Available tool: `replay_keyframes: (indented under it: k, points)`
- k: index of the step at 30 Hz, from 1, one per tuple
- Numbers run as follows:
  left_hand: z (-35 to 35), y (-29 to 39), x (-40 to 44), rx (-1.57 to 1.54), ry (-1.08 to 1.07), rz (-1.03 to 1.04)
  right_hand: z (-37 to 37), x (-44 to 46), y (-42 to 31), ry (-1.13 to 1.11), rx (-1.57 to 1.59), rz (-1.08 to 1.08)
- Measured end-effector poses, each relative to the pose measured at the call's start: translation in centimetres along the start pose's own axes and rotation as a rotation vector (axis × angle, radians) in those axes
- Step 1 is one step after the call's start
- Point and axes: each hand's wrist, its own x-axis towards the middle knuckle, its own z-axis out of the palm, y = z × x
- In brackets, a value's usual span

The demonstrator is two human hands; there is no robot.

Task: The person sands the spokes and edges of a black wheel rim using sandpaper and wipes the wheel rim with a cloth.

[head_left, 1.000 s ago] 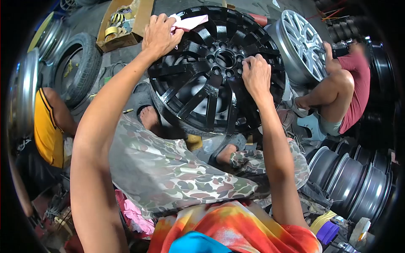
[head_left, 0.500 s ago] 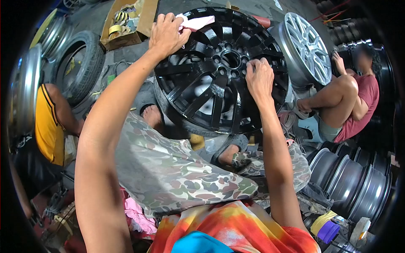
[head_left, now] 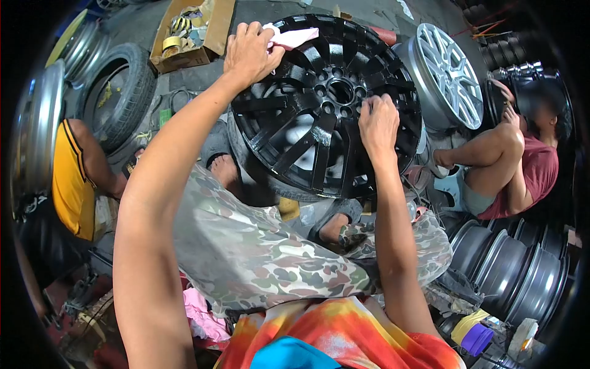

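A glossy black multi-spoke wheel rim [head_left: 322, 136] lies tilted in front of my knees, resting on a tyre or another wheel beneath. At its upper left edge, my left hand [head_left: 251, 55] is closed on a pale pink cloth [head_left: 296, 39], which sticks out to the right over the rim. Over the spokes right of the hub hangs my right hand [head_left: 379, 122], its fingers curled down toward the black surface. Whatever may be between those fingertips is hidden, and I cannot tell whether they touch the spokes.
A silver wheel [head_left: 447, 77] stands to the right, near a seated person in a red shirt [head_left: 533, 169]. Stacked rims [head_left: 510, 264] lie lower right. On the left are a tyre [head_left: 117, 98], a cardboard box of tape rolls [head_left: 215, 31] and another person's yellow garment [head_left: 72, 184].
The view has shifted slightly, so the rim appears a little lower and to the right. My right hand has moved slightly downward. The seated person now has both hands raised.
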Motion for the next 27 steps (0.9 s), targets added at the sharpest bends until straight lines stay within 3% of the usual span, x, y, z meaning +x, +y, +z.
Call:
replay_keyframes:
  k: [9, 12, 14, 16, 18, 20, 22, 24, 26, 27]
  points:
    - [-0.1, -0.2, 0.1, 0.016, -0.015, 0.051, -0.4, 1.4, 0.8, -0.077, 0.017, -0.057]
    - [-0.4, -0.4, 0.0, -0.062, -0.124, 0.028, -4.0, 0.5, 0.2, -0.323, 0.122, 0.003]
    - [-1.7, 0.4, 0.5, -0.005, -0.285, -0.012, -6.4, 0.3, 1.0, -0.300, 0.209, -0.028]
    - [-2.7, 1.0, 0.8, 0.040, -0.316, 0.010, -8.4, 0.2, 2.1, -0.215, 0.298, -0.047]
    - [-3.4, 1.6, 1.5, 0.240, -0.449, 0.005, -10.9, -0.3, 2.8, -0.234, 0.326, 0.058]
    - [-4.4, 2.2, 2.4, 0.236, -0.448, 0.028, -12.5, -1.5, 4.2, -0.227, 0.273, 0.064]
    - [-6.1, 4.1, 3.7, 0.005, -0.615, -0.117, -13.7, -2.7, 5.5, -0.251, 0.235, 0.045]
    - [-6.6, 6.0, 3.8, -0.157, -0.604, -0.144, -14.4, -3.9, 6.3, -0.238, 0.214, 0.017]
    - [-4.7, 7.2, 4.1, -0.290, -0.154, 0.039, -15.4, -4.6, 6.2, -0.381, 0.195, 0.136]
    - [-5.3, 8.6, 4.6, -0.306, -0.212, -0.007, -14.7, -5.2, 6.4, -0.327, 0.247, 0.109]
